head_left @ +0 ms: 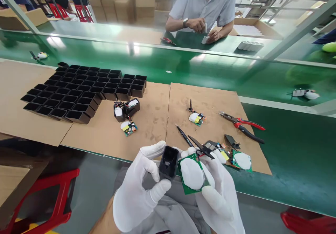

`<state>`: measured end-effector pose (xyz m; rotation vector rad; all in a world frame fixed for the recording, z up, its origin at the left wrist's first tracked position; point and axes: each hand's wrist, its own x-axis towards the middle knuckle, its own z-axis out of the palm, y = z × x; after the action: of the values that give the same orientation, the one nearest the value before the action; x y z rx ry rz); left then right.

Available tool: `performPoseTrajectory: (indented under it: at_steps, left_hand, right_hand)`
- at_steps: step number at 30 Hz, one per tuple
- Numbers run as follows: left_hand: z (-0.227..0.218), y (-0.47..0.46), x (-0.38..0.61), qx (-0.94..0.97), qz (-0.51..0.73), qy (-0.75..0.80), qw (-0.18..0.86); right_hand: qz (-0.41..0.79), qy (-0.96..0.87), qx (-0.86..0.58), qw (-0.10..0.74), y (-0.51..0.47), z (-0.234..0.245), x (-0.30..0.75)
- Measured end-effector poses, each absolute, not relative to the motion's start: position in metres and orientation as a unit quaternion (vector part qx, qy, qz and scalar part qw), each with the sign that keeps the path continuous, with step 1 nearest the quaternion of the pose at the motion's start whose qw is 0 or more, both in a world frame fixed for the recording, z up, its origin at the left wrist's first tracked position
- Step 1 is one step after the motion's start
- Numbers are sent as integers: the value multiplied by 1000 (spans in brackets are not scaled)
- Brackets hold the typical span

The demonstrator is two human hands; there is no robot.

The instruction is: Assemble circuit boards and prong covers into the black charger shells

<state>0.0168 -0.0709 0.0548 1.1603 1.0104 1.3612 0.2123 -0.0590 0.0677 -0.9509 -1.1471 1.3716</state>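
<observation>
My left hand (143,186), in a white glove, grips a small black plastic case (168,162) whose open end faces me. Just right of it, my gloved right hand (219,192) pinches a green circuit board (193,174) covered by a round white pad. A black part on wires (202,147) sticks up behind that board. Case and board are held close together above my lap. Beyond my right hand lie more circuit boards (242,160) with white pads, and black tweezers (183,135) rest on the cardboard.
Rows of black cases (76,90) stand on cardboard (154,122) at left. Two filled cases (133,107) and a loose board (129,128) sit nearer. Red-handled pliers (244,124) lie right. Across the green bench, a co-worker (202,13) handles white parts. Red stools (52,202) are below.
</observation>
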Motion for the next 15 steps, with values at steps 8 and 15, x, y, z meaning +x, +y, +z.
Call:
performPoseTrajectory:
  at_steps: [8,15]
  left_hand:
    - [70,-67,19,445,600,414,521]
    - [75,-71,21,480,570,436,504]
  right_hand:
    - [591,-498,-341,535,-60,80,225]
    - [559,-537,-407,483,-57,116,222]
